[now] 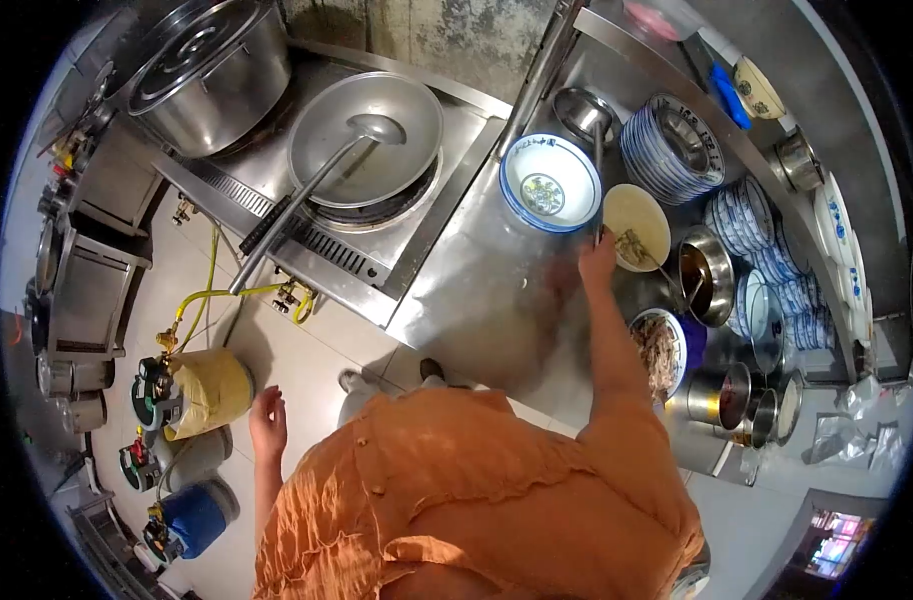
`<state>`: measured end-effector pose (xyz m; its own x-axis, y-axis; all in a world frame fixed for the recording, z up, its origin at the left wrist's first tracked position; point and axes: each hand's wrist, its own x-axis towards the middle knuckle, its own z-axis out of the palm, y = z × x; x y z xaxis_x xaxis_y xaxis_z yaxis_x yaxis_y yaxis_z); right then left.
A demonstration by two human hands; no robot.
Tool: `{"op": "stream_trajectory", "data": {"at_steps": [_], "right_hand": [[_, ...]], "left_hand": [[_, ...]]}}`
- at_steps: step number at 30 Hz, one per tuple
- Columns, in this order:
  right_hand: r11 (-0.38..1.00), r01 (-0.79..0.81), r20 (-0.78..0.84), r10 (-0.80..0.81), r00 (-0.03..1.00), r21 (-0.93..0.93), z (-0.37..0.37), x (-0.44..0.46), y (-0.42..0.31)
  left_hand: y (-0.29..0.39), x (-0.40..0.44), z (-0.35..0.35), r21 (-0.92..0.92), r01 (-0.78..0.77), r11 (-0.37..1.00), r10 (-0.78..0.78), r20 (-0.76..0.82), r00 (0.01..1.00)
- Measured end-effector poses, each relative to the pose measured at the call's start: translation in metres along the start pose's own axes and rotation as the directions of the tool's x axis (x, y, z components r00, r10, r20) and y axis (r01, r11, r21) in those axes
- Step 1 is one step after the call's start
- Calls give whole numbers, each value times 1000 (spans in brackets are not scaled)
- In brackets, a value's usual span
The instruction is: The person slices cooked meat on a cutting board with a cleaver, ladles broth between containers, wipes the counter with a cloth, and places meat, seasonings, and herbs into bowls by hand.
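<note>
While the left hand [268, 412] hangs at eight o'clock, fingers loosely curled and nothing visible in them, a yellow gas cylinder [212, 390] stands nearest to it. At half past three, a bowl of shredded food [681, 350] sits on the steel counter [467, 285].

Between two and three o'clock, the right hand [598, 258] appears closed around the near end of a ladle [584, 115] by its long handle; the exact wrap of the fingers cannot be told from above. Just beside that hand is a cream bowl [632, 205] with some food in its bottom. The handle runs away across the right edge of a blue-and-white bowl [539, 150], whether touching it I cannot tell, to the metal cup at one o'clock.

Stiff and sturdy, the ladle should be light unfilled but tip-heavy when loaded, since the hold is so far back; a higher grip would steady it, and grease could make the steel slippery. The bowl looks smooth and perhaps breakable, best taken by its rim.

Farther out, plates [645, 150] are stacked at two o'clock and a wok [377, 105] rests at eleven.
</note>
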<state>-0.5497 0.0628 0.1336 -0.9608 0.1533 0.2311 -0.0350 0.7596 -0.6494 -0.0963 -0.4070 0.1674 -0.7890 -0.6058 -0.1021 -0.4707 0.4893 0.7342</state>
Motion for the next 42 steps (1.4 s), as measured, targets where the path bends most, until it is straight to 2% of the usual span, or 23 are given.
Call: {"op": "stream_trajectory", "data": {"at_steps": [5, 6, 8, 10, 12, 13, 15, 16, 18, 21, 22, 23, 24, 27, 29, 31, 32, 34, 36, 38, 39, 40, 42], "right_hand": [[998, 10, -47, -13, 999, -60, -32, -10, -23], [921, 207, -19, -226, 974, -331, -26, -3, 8], [418, 372, 40, -619, 784, -829, -15, 10, 74], [939, 157, -125, -203, 971, -305, -37, -6, 18], [967, -181, 54, 174, 983, 180, -67, -35, -79], [955, -96, -97, 128, 987, 282, -57, -39, -77], [898, -134, -88, 187, 978, 418, -60, -47, -78], [846, -151, -100, 233, 967, 511, -59, -56, -92], [455, -207, 47, 338, 940, 866, -65, -76, -137], [62, -288, 259, 289, 922, 956, -80, -109, -180], [-57, -331, 335, 227, 915, 942, -81, -119, -186], [-148, -357, 382, 205, 901, 922, -84, -133, -190], [-306, -363, 421, 148, 895, 880, -85, -148, -198], [-7, -320, 291, 431, 854, 947, -69, -210, -253], [138, -477, 436, 246, 865, 868, -68, -240, -260], [27, -565, 526, 333, 783, 825, -80, -257, -266], [122, -580, 435, 543, 718, 805, -80, -268, -264], [350, -672, 260, 730, 632, 652, -67, -283, -260], [226, -613, 188, 824, 535, 757, -63, -290, -264], [-410, -667, 698, 676, 237, 623, -88, -287, -219], [9, -768, 587, 639, 497, 640, -88, -287, -274], [431, -675, 483, 478, 734, 599, -93, -291, -334], [652, -668, 574, 411, 708, 357, -108, -274, -359]], "left_hand": [[-14, 76, -13, -5, -102, 995, 102, -11, 995], [-18, 90, -18, -31, -116, 993, 114, -61, 992], [-12, 118, -36, 97, -49, 994, 58, -90, 994], [-16, 150, -53, 45, -87, 995, 93, -166, 982], [-13, 189, -67, 8, -69, 998, 69, -219, 973], [-15, 208, -72, 17, -114, 993, 115, -233, 966], [-26, 262, -73, -7, -215, 977, 208, -223, 952], [-33, 287, -71, -32, -255, 966, 243, -210, 947], [-14, 329, -71, -55, -278, 959, 274, -61, 960], [-17, 394, -50, -188, -235, 954, 286, 326, 901], [5, 397, -52, -119, -182, 976, 217, 467, 857], [-9, 417, -39, -271, 179, 946, 84, 736, 672], [1, 423, -36, -186, 230, 955, 22, 820, 571], [26, 431, -28, -169, 310, 936, 33, 916, 399], [29, 443, -8, -169, 373, 912, 65, 960, 274], [28, 441, 14, -159, 393, 906, 100, 981, 167], [38, 435, 19, -171, 394, 903, 127, 983, 136], [64, 416, 14, -56, 139, 989, 1, 929, 371], [37, 411, 39, -139, -15, 990, 128, 855, 502], [47, 393, 26, -150, 75, 986, 96, 872, 479], [39, 383, 27, -249, 195, 949, 130, 869, 477], [32, 372, 32, -353, 305, 884, 183, 864, 468], [31, 342, 20, -326, 484, 812, 142, 915, 378]]}}
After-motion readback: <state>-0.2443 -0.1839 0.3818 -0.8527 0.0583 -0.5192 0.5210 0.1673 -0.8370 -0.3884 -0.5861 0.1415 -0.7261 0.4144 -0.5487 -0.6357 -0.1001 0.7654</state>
